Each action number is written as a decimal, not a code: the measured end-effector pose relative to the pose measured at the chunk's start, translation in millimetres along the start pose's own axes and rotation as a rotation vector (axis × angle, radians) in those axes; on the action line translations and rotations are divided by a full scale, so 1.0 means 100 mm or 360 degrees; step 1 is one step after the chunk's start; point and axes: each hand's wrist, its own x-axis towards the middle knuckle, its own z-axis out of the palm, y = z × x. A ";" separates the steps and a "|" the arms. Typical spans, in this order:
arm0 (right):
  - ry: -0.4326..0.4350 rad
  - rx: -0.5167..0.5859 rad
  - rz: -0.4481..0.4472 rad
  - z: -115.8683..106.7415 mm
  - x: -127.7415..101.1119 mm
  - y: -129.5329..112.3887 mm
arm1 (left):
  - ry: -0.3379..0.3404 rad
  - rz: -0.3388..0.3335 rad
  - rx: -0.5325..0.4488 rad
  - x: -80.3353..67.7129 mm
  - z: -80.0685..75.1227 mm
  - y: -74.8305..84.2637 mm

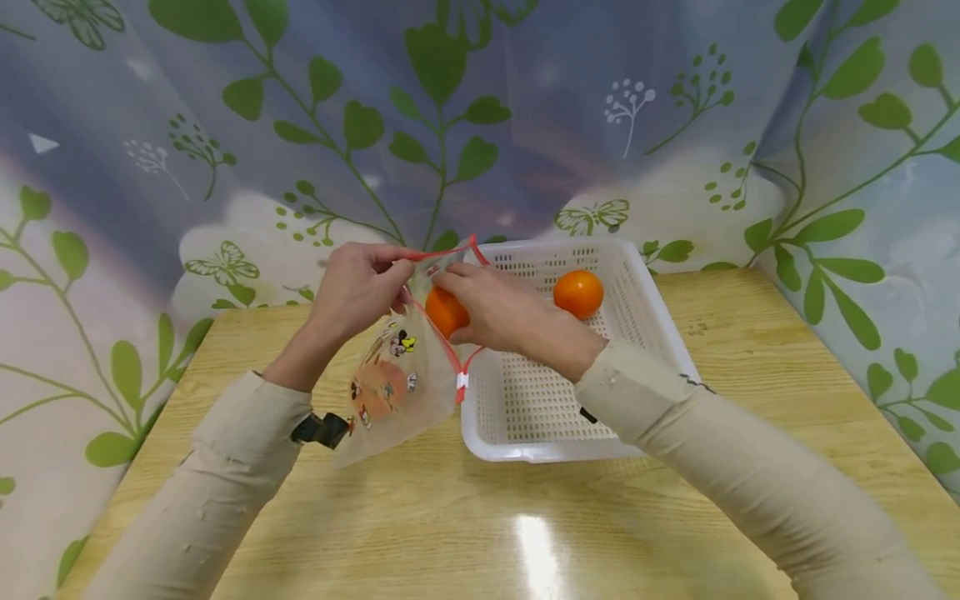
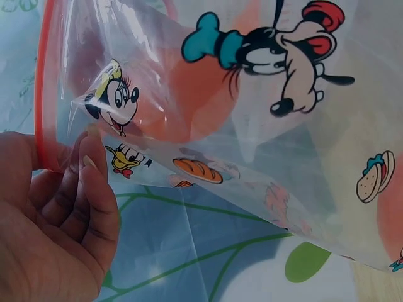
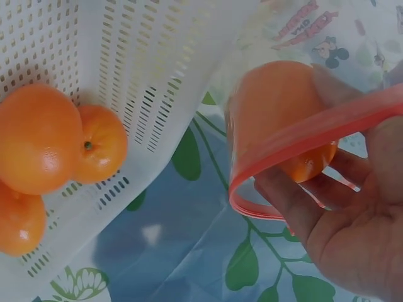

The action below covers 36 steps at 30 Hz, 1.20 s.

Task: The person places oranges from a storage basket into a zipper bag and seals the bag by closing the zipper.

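A clear zip bag point(image 1: 397, 375) printed with cartoon figures hangs above the wooden table point(image 1: 420, 517), its red rim point(image 1: 442, 250) held apart. My left hand point(image 1: 375, 279) pinches the rim's left side; in the left wrist view its fingers point(image 2: 88, 189) clamp the red strip point(image 2: 43, 94). My right hand point(image 1: 480, 304) grips an orange point(image 1: 446, 311) at the bag's mouth, and in the right wrist view this orange point(image 3: 283, 113) sits behind the film and red rim point(image 3: 315, 138). Another orange point(image 1: 378, 390) lies low inside the bag.
A white perforated basket point(image 1: 525, 408) stands right of the bag, with an orange point(image 1: 578, 293) at its far end; the right wrist view shows three oranges point(image 3: 38, 138) against its wall point(image 3: 157, 75). A leaf-print plastic sheet point(image 1: 225, 125) hangs behind and beside the table.
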 end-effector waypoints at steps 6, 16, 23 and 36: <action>0.0040 0.0043 -0.0001 0.02 0.00 0.05 | -0.0005 0.0026 -0.0015 0.00 0.01 0.00; 0.0092 0.0121 0.0104 0.08 0.01 0.09 | 0.0004 0.0035 0.0025 0.01 0.04 -0.02; 0.0197 0.0173 0.0098 0.12 0.01 0.12 | 0.0009 0.0047 0.0022 0.02 0.05 -0.03; 0.0284 0.0294 0.0074 0.07 -0.12 0.17 | 0.0094 0.0011 0.0042 0.03 0.04 -0.04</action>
